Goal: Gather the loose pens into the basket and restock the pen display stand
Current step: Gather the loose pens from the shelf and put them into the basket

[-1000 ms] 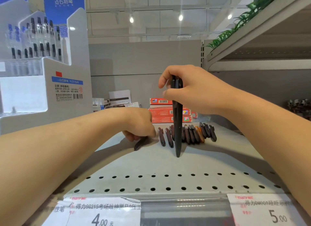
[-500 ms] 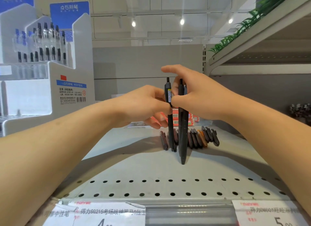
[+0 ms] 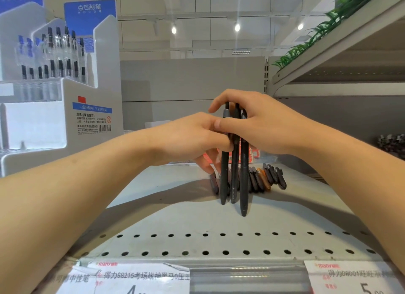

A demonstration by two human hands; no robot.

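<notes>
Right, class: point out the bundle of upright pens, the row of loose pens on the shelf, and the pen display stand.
bundle of upright pens (image 3: 235, 173), head view, middle pen's barrel.
row of loose pens (image 3: 262, 179), head view, orange pen's body.
pen display stand (image 3: 35, 122), head view, white front panel.

A single head-worn wide-angle camera looks forward and slightly down, close over a perforated shelf (image 3: 197, 243) at arm's length.

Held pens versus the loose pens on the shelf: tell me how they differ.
The held pens stand upright, tips down, gripped by the right hand; the loose pens lie flat in a row, untouched. The held pens are all dark; the loose pens include an orange one. Both are over the same shelf.
</notes>
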